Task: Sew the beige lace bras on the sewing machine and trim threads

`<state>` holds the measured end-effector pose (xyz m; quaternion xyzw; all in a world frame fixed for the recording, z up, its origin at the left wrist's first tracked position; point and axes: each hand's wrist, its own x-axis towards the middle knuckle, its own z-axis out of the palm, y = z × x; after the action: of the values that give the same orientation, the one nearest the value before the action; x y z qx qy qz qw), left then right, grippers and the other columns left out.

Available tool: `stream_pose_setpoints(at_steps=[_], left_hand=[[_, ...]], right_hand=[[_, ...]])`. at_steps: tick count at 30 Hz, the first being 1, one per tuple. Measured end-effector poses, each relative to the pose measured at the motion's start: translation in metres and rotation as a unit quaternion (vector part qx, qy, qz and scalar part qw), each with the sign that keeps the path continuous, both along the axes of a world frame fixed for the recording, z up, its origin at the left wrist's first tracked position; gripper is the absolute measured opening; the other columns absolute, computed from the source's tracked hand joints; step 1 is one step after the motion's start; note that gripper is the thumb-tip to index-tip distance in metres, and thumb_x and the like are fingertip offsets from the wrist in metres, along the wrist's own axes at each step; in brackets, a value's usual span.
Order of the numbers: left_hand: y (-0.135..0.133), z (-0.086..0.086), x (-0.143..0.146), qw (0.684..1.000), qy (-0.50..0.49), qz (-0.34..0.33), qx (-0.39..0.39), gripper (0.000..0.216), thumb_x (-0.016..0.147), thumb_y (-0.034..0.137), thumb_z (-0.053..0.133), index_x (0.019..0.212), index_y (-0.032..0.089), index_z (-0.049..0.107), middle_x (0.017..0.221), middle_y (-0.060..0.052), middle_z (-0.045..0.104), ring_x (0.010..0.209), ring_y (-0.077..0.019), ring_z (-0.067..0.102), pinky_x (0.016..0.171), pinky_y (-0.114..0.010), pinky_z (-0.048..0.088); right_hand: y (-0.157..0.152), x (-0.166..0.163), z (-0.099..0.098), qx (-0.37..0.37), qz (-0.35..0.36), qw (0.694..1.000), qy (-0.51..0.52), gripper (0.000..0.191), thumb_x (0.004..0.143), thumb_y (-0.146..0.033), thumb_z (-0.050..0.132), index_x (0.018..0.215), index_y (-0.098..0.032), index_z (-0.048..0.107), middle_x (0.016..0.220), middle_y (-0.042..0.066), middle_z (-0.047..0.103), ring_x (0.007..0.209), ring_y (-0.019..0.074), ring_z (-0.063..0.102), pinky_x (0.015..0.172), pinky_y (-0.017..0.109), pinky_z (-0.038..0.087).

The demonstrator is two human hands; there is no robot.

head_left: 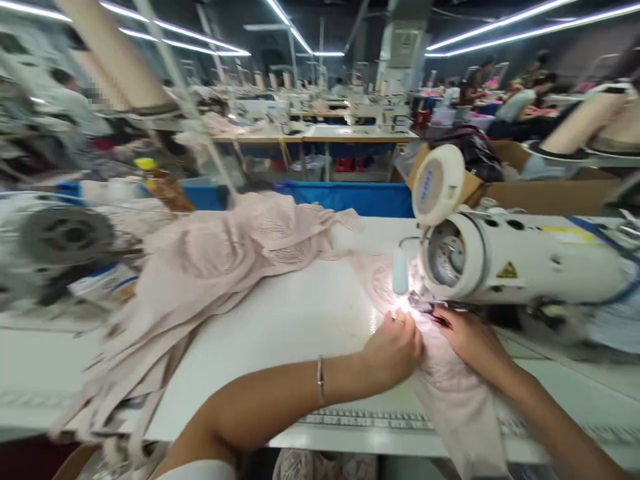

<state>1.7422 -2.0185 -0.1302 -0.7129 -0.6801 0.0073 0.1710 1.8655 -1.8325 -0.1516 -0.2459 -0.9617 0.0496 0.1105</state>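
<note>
My left hand [395, 347] is closed on a pale pink bra [445, 367], just in front of the sewing machine's lit needle area. My right hand [473, 337] rests on the same piece from the other side, under the machine head. A small dark and red tool [442, 321], which looks like thread snips, shows at its fingers; part of it is hidden. The white sewing machine [525, 260] has its round end cover [437, 185] swung up. From the needle area the cloth hangs over the table's front edge. A small lamp glares on the fabric, washing out detail.
A heap of pink bras [215, 253] lies to the left, straps hanging over the front edge. Another machine's round grey part [70, 233] stands at far left. A bottle with a yellow cap [165, 183] and a cardboard box [550, 193] are behind. People work farther back.
</note>
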Motion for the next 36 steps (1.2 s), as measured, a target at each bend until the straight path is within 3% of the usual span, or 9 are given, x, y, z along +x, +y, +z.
stream_pose_setpoints(at_steps=[4, 12, 14, 17, 20, 23, 27, 31, 36], left_hand=[[0.001, -0.004, -0.003, 1.000, 0.006, 0.003, 0.004, 0.042, 0.104, 0.024, 0.036, 0.134, 0.000, 0.055, 0.130, -0.023, 0.061, 0.121, -0.0319, 0.058, 0.100, -0.045, 0.046], [0.007, -0.007, -0.012, 0.993, -0.117, 0.000, 0.019, 0.018, 0.095, 0.021, 0.048, 0.104, 0.015, 0.062, 0.109, -0.009, 0.063, 0.090, -0.0228, 0.058, 0.072, -0.039, 0.046], [0.008, -0.008, -0.012, 0.992, -0.123, 0.004, 0.026, 0.016, 0.095, 0.020, 0.048, 0.102, 0.016, 0.062, 0.106, -0.007, 0.063, 0.087, -0.0219, 0.057, 0.071, -0.038, 0.045], [0.008, -0.013, -0.010, 0.992, -0.110, 0.001, 0.054, 0.020, 0.096, 0.018, 0.046, 0.106, 0.013, 0.063, 0.100, -0.008, 0.062, 0.087, -0.0217, 0.057, 0.074, -0.037, 0.045], [0.006, -0.018, -0.006, 0.994, -0.063, -0.003, 0.084, 0.030, 0.098, 0.014, 0.042, 0.119, 0.004, 0.060, 0.101, -0.012, 0.063, 0.092, -0.0238, 0.058, 0.087, -0.039, 0.045], [0.005, -0.019, -0.006, 0.995, -0.056, 0.000, 0.077, 0.029, 0.098, 0.013, 0.041, 0.119, 0.004, 0.059, 0.104, -0.013, 0.063, 0.095, -0.0246, 0.058, 0.090, -0.040, 0.044], [0.007, -0.013, -0.011, 0.993, -0.109, -0.003, 0.055, 0.016, 0.096, 0.017, 0.046, 0.102, 0.014, 0.062, 0.099, -0.008, 0.061, 0.087, -0.0219, 0.056, 0.072, -0.037, 0.043], [0.009, -0.010, -0.013, 0.991, -0.117, 0.001, 0.064, 0.015, 0.095, 0.016, 0.046, 0.092, 0.016, 0.060, 0.092, -0.006, 0.060, 0.080, -0.0211, 0.056, 0.068, -0.038, 0.041], [0.006, -0.018, -0.006, 0.994, -0.075, 0.005, 0.084, 0.025, 0.096, 0.013, 0.043, 0.109, 0.010, 0.064, 0.101, -0.010, 0.066, 0.090, -0.0241, 0.062, 0.081, -0.040, 0.048]], right_hand=[[-0.009, -0.006, 0.004, 0.053, -0.027, 0.998, 0.014, 0.026, 0.092, -0.027, 0.052, 0.103, -0.022, 0.075, 0.091, 0.010, 0.078, 0.077, 0.0257, 0.071, 0.065, 0.032, 0.051], [-0.007, 0.009, -0.009, 0.060, -0.007, 0.998, 0.023, 0.020, 0.084, -0.020, 0.061, 0.101, -0.020, 0.071, 0.087, 0.006, 0.076, 0.069, 0.0235, 0.070, 0.058, 0.031, 0.047], [-0.009, 0.011, -0.005, 0.050, 0.035, 0.997, 0.044, 0.026, 0.082, -0.013, 0.057, 0.103, -0.020, 0.069, 0.091, 0.004, 0.076, 0.075, 0.0207, 0.071, 0.061, 0.028, 0.048], [-0.014, 0.013, 0.004, 0.054, 0.137, 0.985, 0.093, 0.050, 0.075, 0.000, 0.046, 0.114, -0.023, 0.068, 0.100, 0.001, 0.076, 0.086, 0.0161, 0.071, 0.065, 0.023, 0.049], [-0.018, 0.013, 0.012, 0.093, 0.185, 0.972, 0.112, 0.063, 0.072, 0.003, 0.041, 0.121, -0.024, 0.069, 0.090, -0.001, 0.072, 0.078, 0.0135, 0.068, 0.060, 0.022, 0.047], [-0.019, 0.012, 0.014, 0.126, 0.198, 0.964, 0.121, 0.062, 0.071, 0.003, 0.040, 0.117, -0.023, 0.072, 0.081, 0.000, 0.068, 0.070, 0.0128, 0.065, 0.058, 0.022, 0.046], [-0.017, 0.011, 0.010, 0.135, 0.195, 0.961, 0.141, 0.060, 0.071, 0.003, 0.040, 0.115, -0.022, 0.073, 0.080, 0.000, 0.068, 0.068, 0.0122, 0.064, 0.057, 0.022, 0.045], [-0.017, 0.012, 0.009, 0.115, 0.186, 0.964, 0.152, 0.058, 0.073, 0.002, 0.042, 0.116, -0.022, 0.073, 0.086, 0.000, 0.071, 0.072, 0.0118, 0.066, 0.057, 0.022, 0.046], [-0.017, 0.013, 0.009, 0.116, 0.178, 0.969, 0.125, 0.060, 0.074, 0.003, 0.041, 0.117, -0.024, 0.073, 0.077, -0.001, 0.068, 0.067, 0.0109, 0.063, 0.055, 0.021, 0.043]])
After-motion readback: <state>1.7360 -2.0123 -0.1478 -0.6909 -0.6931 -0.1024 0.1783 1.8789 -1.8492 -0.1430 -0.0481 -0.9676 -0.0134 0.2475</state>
